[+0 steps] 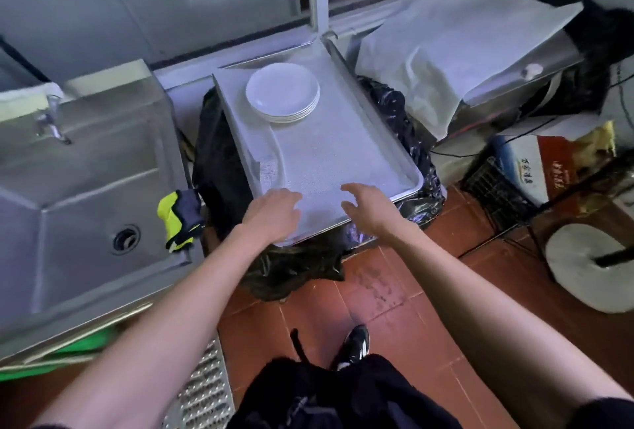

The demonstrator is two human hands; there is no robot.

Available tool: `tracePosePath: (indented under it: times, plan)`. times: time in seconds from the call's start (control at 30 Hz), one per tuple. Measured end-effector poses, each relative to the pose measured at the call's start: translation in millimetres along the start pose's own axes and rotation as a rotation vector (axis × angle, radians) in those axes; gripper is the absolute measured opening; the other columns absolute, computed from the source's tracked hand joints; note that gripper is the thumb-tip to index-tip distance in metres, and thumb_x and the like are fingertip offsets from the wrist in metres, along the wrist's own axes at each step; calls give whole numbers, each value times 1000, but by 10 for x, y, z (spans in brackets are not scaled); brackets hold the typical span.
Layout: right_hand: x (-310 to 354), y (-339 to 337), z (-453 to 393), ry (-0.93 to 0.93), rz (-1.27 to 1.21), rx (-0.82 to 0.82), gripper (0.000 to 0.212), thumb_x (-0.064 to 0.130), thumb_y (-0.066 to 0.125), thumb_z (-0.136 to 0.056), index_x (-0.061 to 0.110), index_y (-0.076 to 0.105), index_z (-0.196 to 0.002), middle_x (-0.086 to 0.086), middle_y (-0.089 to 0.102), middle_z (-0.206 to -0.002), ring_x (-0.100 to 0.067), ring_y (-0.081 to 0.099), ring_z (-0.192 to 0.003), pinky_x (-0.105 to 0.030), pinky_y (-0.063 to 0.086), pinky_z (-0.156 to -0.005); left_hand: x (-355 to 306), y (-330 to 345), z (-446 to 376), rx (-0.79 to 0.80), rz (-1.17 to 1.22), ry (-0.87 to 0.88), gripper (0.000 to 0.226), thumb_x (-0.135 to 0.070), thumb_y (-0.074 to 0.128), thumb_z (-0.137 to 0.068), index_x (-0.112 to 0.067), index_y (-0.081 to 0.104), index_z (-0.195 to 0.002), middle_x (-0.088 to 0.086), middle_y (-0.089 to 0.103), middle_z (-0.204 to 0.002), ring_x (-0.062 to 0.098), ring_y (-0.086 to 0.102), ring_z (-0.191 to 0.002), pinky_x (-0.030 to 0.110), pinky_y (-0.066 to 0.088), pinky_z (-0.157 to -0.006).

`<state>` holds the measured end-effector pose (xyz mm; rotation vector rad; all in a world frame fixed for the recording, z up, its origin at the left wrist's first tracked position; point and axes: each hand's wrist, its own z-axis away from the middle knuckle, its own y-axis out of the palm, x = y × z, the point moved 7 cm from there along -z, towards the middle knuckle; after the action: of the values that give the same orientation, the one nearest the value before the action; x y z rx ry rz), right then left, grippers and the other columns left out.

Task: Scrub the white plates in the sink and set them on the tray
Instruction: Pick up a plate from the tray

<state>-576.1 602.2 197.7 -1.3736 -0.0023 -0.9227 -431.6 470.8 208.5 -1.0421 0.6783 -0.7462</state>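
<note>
Stack of white plates (282, 91) at tray (350, 154) far corner. Sink (103, 188) basin bare. Left hand (274, 214), right hand (365, 204) spread, holding nothing, over tray near edge.

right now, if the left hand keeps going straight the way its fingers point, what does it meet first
Probably only the bare mesh floor of the tray. The left hand points up the tray, slightly right of the stack of white plates at the far end; depth is unclear.
</note>
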Motion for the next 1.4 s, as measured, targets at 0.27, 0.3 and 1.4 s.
tracePosePath:
  times: [0.27,0.3,1.4]
  plan:
    - [6,-117,-878,-61,130,89,45,29,50,-103,20,47,-147,0,49,-152,-28,46,-136,-45,42,-108,419,-144,-757,21,114,-89,49,-32,42,-103,-28,43,-151,3,49,-152,29,48,-136,45,42,-104]
    - [10,-135,-993,-64,131,90,45,29,50,-103,20,47,-147,0,49,-152,-28,46,-136,-45,41,-108,476,-158,-865,21,152,-102,49,-33,43,-103,-28,43,-151,2,48,-152,30,47,-136,45,42,-104]
    - [-16,-415,-3930,172,-644,-159,59,39,55,-102,20,36,-154,8,45,-153,-14,41,-141,-21,30,-109,1747,-403,-2973,-583,1498,-651,48,-42,64,-80,-39,62,-128,-14,73,-116,8,69,-108,30,54,-87]
